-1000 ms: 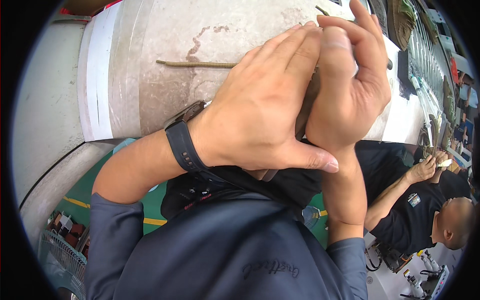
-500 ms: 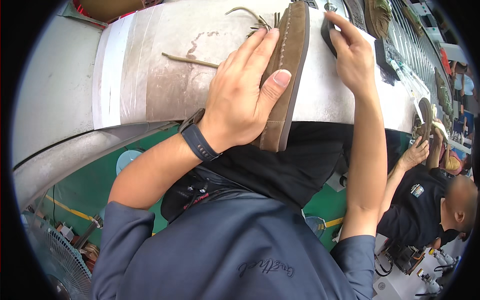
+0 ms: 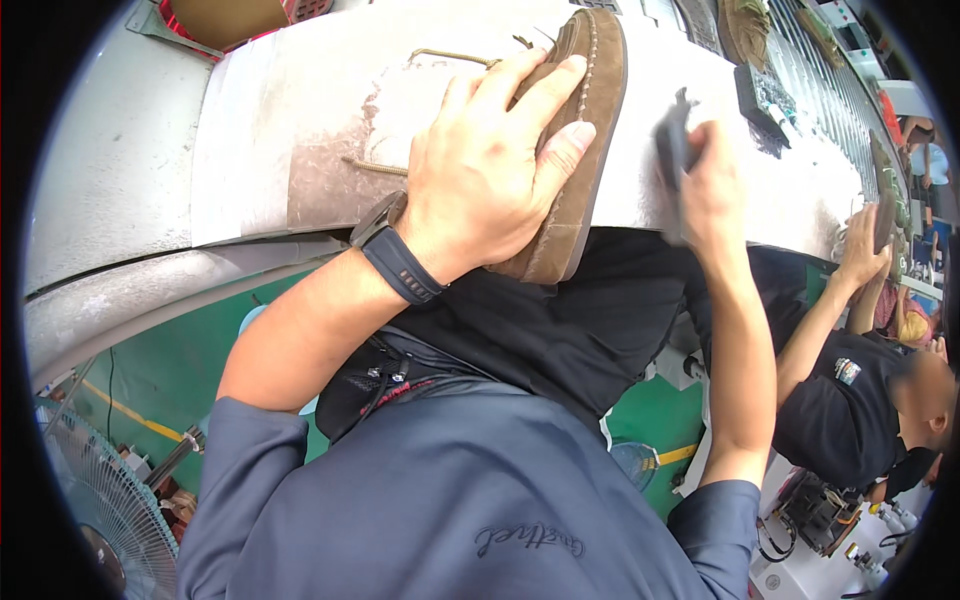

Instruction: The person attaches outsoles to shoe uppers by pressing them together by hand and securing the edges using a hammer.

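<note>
A brown suede shoe (image 3: 600, 110) with pale stitching lies on its side across the table edge, its heel end overhanging. My left hand (image 3: 490, 175) grips it, thumb against the side and fingers over the upper, which they partly hide. Tan laces (image 3: 450, 56) trail onto the table from beneath the fingers. To the right of the shoe, apart from it, my right hand (image 3: 714, 195) is closed round a dark handheld tool (image 3: 672, 150). Motion blurs the tool, so its kind cannot be made out.
The white worktable (image 3: 250, 140) has brown stains. A red crate (image 3: 240, 20) stands at the far left. On the right are a black tray (image 3: 765, 105), a ribbed conveyor (image 3: 810, 80) with shoes, and a co-worker (image 3: 850, 390). A fan (image 3: 110, 500) stands lower left.
My right hand has come toward me with the dark tool, away from the table's far side. The shoe has shifted slightly in my left hand, showing more of its toe.
</note>
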